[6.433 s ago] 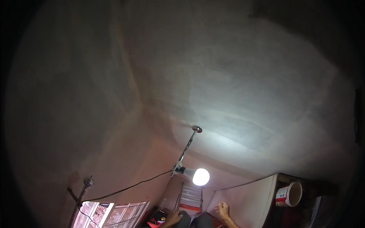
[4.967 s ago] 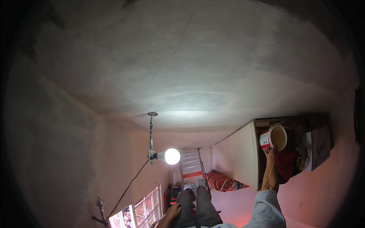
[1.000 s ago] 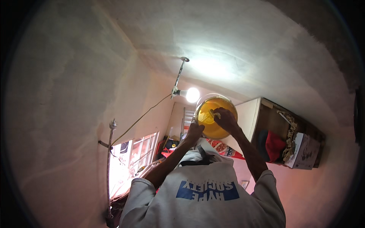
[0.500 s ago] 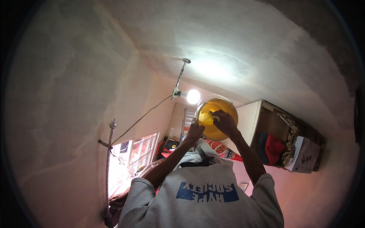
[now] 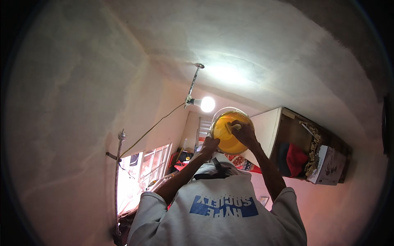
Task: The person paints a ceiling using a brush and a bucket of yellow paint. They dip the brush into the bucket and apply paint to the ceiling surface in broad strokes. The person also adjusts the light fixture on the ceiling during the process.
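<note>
A yellow bucket [image 5: 230, 145] with a thin curved handle is held up in front of my chest, its open mouth facing me. My left hand [image 5: 210, 145] is closed on the left side of its rim. Inside the bucket, my right hand [image 5: 244, 134] pinches a small pale yellow piece that looks like a sponge [image 5: 236, 127]. The piece is close to the bucket's inner wall; whether it touches cannot be made out. My fingers partly hide it.
A lit bulb [image 5: 207, 104] hangs from a rod just beyond the bucket, with a cable [image 5: 154, 128] running left. At right is an open wooden cabinet [image 5: 295, 127] holding a red and black cloth item and a white box [image 5: 328, 166]. A barred window [image 5: 152, 162] stands at left.
The bucket has shifted slightly toward me and to the left, and its mouth looks more tilted. My right hand has moved a little lower within it, still pinching the pale yellow piece.
</note>
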Demonstrator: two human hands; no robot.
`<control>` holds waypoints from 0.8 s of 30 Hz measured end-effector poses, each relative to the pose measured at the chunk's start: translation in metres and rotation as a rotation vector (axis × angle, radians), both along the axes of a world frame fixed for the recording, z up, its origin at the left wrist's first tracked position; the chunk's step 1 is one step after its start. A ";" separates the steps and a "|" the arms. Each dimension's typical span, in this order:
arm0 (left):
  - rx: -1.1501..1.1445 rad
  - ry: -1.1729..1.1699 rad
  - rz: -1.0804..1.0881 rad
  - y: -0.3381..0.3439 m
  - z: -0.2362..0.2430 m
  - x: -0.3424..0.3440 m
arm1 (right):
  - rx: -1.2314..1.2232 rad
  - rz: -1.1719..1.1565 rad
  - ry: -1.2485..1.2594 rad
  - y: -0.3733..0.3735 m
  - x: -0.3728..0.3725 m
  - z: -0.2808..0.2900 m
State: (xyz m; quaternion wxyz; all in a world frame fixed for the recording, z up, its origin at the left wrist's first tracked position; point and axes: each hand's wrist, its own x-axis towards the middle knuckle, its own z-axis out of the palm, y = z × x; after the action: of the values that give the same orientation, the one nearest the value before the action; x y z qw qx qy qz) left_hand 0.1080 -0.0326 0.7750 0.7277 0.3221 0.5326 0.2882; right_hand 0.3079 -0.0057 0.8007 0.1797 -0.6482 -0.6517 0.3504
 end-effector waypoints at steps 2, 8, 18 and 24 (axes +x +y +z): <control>-0.016 -0.086 0.034 0.000 0.016 -0.002 | -0.024 -0.133 0.150 -0.004 -0.010 0.033; -0.043 -0.106 0.018 0.001 0.012 -0.012 | 0.127 -0.065 0.070 -0.017 -0.017 0.049; -0.081 -0.095 -0.082 -0.012 -0.042 -0.041 | 0.029 -0.181 0.191 -0.031 -0.021 0.028; -0.101 -0.159 -0.048 -0.024 -0.064 -0.053 | -0.213 -0.462 0.789 -0.043 -0.007 -0.007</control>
State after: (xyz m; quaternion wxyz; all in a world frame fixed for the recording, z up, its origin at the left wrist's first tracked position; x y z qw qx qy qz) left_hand 0.0551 -0.0561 0.7112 0.7898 0.2738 0.4790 0.2681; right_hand 0.3008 -0.0486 0.7936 0.4194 -0.6085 -0.3325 0.5859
